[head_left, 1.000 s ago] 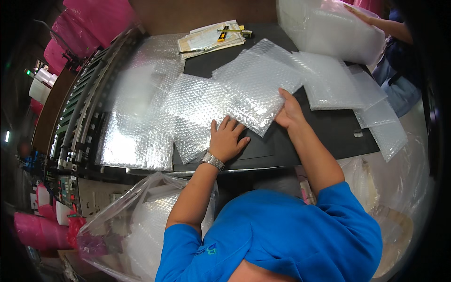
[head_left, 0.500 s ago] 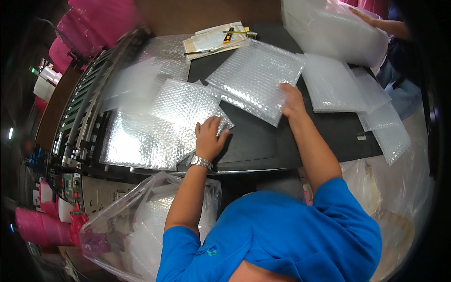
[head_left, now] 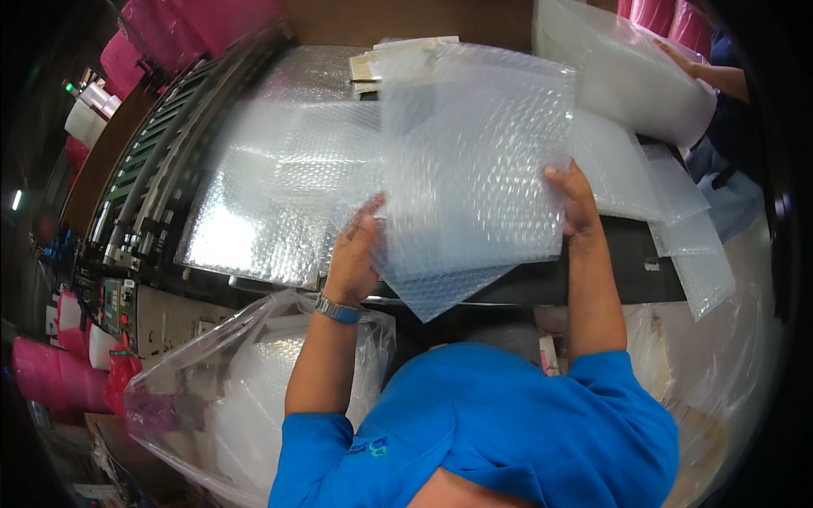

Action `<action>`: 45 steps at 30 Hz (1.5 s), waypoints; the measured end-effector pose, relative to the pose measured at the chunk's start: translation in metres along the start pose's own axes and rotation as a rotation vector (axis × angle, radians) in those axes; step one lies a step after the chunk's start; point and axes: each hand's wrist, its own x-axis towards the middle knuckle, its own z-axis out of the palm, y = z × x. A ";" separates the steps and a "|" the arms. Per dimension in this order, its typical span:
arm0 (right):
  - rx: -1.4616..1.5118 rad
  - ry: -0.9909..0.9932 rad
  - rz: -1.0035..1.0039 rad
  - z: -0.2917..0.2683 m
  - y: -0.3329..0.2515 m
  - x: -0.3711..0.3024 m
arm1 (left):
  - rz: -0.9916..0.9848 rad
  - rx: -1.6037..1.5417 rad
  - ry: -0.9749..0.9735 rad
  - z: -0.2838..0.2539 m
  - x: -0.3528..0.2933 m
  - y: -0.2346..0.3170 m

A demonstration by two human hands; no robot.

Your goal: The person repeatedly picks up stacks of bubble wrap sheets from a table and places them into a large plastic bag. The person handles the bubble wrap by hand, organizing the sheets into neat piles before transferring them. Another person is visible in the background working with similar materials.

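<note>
Clear bubble-wrap sheets (head_left: 474,169), at least two overlapping, are raised upright in front of me above the dark table. My right hand (head_left: 577,203) grips their right edge, thumb on the near face. At the left edge, my left hand (head_left: 354,258), wearing a metal watch, is closed around the side of the sheets; its fingers are partly blurred. A corner of one sheet hangs lower, past the table's front edge. Left of the hands lies a pile of shiny bubble-wrap sheets (head_left: 246,229).
A rollered machine (head_left: 140,182) borders the table on the left. Papers (head_left: 373,68) lie at the back. More bubble-wrap sheets (head_left: 614,173) rest at the right, below a large roll (head_left: 627,76) touched by another person's hand (head_left: 677,59). A clear plastic bag (head_left: 254,372) stands in front.
My left hand has left the pile and taken the left edge of the sheets. My right hand has moved right, and the sheets are now raised and upright, covering part of the papers.
</note>
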 end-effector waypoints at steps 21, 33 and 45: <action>0.432 0.186 0.060 -0.010 0.001 0.014 | 0.306 1.796 0.104 0.008 -0.015 -0.053; -0.271 -0.443 0.276 0.054 -0.021 0.149 | 0.188 1.710 -0.119 -0.006 -0.101 -0.044; -1.132 -0.464 0.699 0.080 0.097 0.218 | -0.069 0.245 0.633 -0.039 -0.130 -0.043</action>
